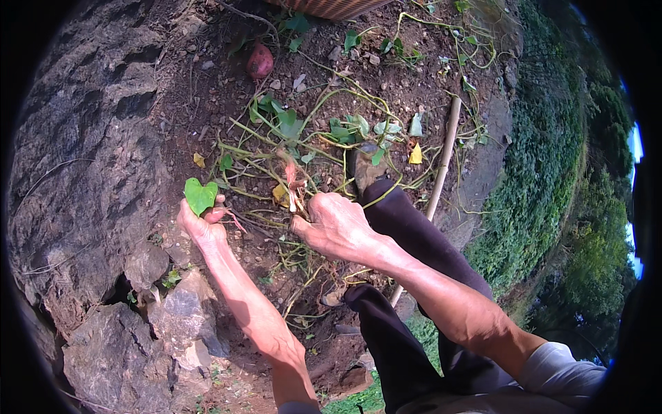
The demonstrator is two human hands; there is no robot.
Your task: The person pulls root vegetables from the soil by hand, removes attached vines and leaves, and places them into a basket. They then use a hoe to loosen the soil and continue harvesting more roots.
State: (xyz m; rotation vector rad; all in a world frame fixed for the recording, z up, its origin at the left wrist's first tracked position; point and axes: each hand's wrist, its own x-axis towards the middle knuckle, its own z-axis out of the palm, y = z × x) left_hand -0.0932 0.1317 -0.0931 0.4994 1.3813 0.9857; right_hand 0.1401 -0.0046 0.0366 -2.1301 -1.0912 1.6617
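Observation:
My left hand [201, 220] is closed around a small reddish root [213, 215] with thin pink rootlets trailing from it. A bright green heart-shaped leaf [200, 195] covers part of its fingers. To the right, my right hand [333, 222] grips the base of a sweet potato vine [300, 204], where reddish roots and a pale, broken stem end show. Its fingertips are partly hidden. Long green stems [248, 152] spread from there over the brown soil. Beyond the hands, a red sweet potato [259, 62] lies on the ground.
A wooden tool handle [444, 160] slants past my legs; a flat metal piece [347, 329] lies near my foot. The rim of a woven basket [331, 7] shows at the top. Rock [93, 129] and loose stones [181, 315] border the left. Vines [465, 46] trail at upper right.

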